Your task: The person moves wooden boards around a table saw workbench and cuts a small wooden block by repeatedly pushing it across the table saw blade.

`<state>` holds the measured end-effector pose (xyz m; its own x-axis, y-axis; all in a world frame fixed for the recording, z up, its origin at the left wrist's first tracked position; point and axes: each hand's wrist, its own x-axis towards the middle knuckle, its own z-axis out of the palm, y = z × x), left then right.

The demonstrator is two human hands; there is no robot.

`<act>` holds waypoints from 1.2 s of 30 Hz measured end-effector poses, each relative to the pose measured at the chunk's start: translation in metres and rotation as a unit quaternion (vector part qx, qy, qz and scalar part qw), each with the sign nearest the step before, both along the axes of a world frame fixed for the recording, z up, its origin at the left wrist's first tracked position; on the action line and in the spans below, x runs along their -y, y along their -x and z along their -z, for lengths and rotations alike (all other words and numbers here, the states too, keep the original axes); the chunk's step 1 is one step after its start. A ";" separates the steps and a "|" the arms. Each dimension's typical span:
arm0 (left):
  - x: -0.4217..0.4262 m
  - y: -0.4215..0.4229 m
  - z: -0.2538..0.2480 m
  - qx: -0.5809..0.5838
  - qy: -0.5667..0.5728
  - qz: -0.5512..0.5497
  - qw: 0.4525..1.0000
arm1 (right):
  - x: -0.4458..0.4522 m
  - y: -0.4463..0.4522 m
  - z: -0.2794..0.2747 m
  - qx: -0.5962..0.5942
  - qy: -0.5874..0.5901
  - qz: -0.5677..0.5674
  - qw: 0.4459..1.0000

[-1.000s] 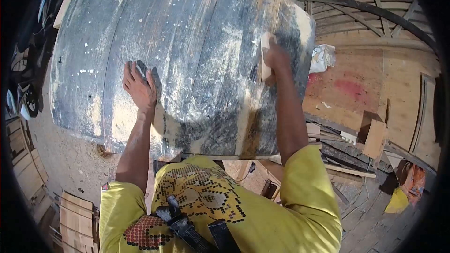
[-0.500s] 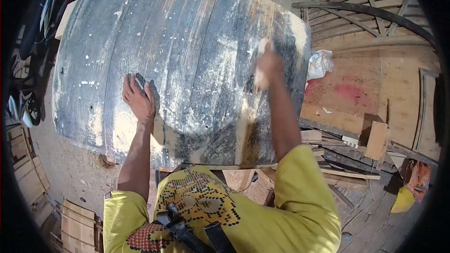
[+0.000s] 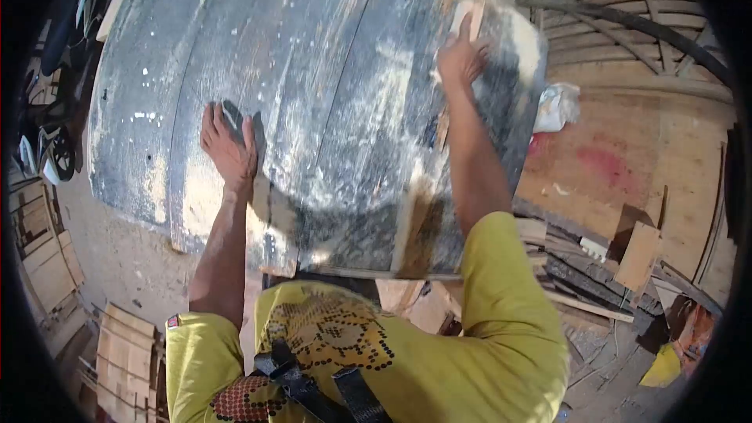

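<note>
A large tabletop of dark, worn boards (image 3: 305, 94) lies before me, with pale bare patches and white specks. My left hand (image 3: 229, 141) rests on its left-middle part, fingers spread and holding nothing. Farther out, near the right edge, my right hand (image 3: 464, 59) is closed over a pale block that looks like wood (image 3: 462, 19), pressed against the boards. The fingers and palm cover much of that block, and its underside is hidden.
Right of the tabletop stands a plywood surface (image 3: 627, 121) with a red stain and a crumpled white bag (image 3: 558, 107). A slatted wooden frame (image 3: 627, 23) is behind it. Scrap wood (image 3: 576, 290) lies at lower right, stacked boards (image 3: 125, 352) at lower left.
My right hand has slid away from me along the boards with the pale block. The left hand stays on nearly the same spot. The view has shifted slightly.
</note>
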<state>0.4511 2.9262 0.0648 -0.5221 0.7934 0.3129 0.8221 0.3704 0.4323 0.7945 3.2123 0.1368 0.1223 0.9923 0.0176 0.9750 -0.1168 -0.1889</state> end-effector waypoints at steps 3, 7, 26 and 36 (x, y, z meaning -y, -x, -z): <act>-0.002 0.000 -0.002 0.004 0.009 0.006 1.000 | 0.046 -0.022 0.041 0.115 -0.133 -0.070 0.982; -0.004 -0.003 -0.004 0.004 0.012 -0.001 1.000 | 0.095 -0.013 0.023 0.039 -0.076 -0.071 0.994; 0.005 0.004 0.005 0.017 -0.035 0.022 0.999 | 0.173 -0.027 0.031 0.058 -0.146 -0.189 0.969; 0.003 0.006 0.011 0.011 -0.063 0.019 0.998 | 0.362 -0.106 0.019 0.059 -0.041 -0.205 0.976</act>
<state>0.4453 2.9229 0.0536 -0.5006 0.7672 0.4011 0.8245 0.2812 0.4911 0.9007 2.8507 0.1183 -0.2933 0.9518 0.0897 0.9519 0.2995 -0.0650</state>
